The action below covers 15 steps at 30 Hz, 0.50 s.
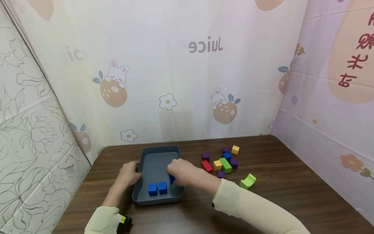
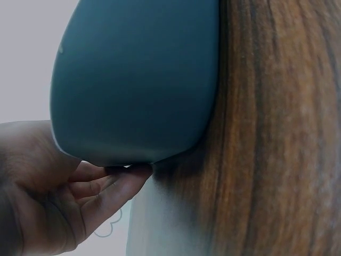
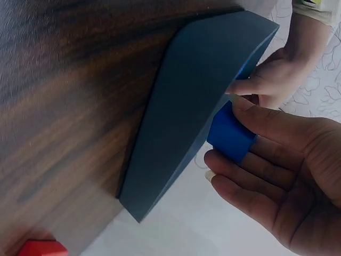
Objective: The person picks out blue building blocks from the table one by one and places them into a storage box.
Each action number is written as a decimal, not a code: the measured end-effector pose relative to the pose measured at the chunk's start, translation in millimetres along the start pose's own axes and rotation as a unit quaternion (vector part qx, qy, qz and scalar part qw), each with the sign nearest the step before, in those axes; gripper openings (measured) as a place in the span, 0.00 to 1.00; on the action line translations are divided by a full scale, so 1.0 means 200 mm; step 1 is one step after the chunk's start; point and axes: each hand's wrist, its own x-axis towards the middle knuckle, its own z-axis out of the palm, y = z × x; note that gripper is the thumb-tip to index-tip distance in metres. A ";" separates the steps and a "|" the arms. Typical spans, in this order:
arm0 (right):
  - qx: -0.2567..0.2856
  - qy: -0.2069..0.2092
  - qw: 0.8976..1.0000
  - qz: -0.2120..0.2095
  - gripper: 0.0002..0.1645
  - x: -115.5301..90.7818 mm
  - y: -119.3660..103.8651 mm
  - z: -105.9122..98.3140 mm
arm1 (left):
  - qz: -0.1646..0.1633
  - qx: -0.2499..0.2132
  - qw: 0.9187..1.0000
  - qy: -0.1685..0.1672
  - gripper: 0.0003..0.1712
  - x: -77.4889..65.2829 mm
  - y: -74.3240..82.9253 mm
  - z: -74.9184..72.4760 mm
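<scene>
A dark grey tray (image 1: 157,159) lies on the table, with two blue blocks (image 1: 157,188) side by side at its near end. My left hand (image 1: 130,174) grips the tray's left wall; in the left wrist view its fingers (image 2: 114,194) curl against the outside, while the tray hides the thumb. Over the tray's right side, my right hand (image 1: 182,172) pinches another blue block (image 3: 232,130) between thumb and fingers, as the right wrist view shows. That block is partly covered by the hand in the head view.
Right of the tray is a loose group of blocks: several purple ones (image 1: 205,156), two yellow (image 1: 217,165), a red (image 1: 206,166), a blue (image 1: 226,156) and a green (image 1: 225,165). A light green notched block (image 1: 248,181) lies nearer. Printed curtains (image 1: 187,81) stand behind the table.
</scene>
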 end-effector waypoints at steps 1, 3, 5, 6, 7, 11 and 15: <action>0.000 -0.001 1.000 0.000 0.11 0.00 0.00 0.00 | 0.000 -0.001 1.000 0.000 0.29 0.00 0.00 0.00; 0.000 -0.003 1.000 0.000 0.12 0.00 -0.01 0.01 | 0.002 -0.003 1.000 0.000 0.29 0.00 0.00 0.00; 0.001 -0.006 1.000 0.001 0.13 0.01 -0.01 0.02 | 0.004 -0.004 1.000 0.001 0.29 0.00 0.00 0.00; 0.004 -0.008 1.000 0.002 0.13 0.01 -0.01 0.03 | 0.003 -0.004 1.000 0.001 0.29 0.00 0.00 0.00; 0.004 -0.010 1.000 0.002 0.13 0.01 -0.01 0.04 | 0.003 -0.003 1.000 0.001 0.29 0.00 0.00 0.00; 0.002 -0.012 1.000 0.001 0.14 0.02 -0.02 0.06 | 0.002 -0.001 1.000 0.000 0.29 0.00 0.00 0.00; -0.005 -0.009 1.000 0.001 0.13 0.02 -0.03 0.07 | -0.003 -0.001 1.000 -0.002 0.30 0.00 0.01 0.00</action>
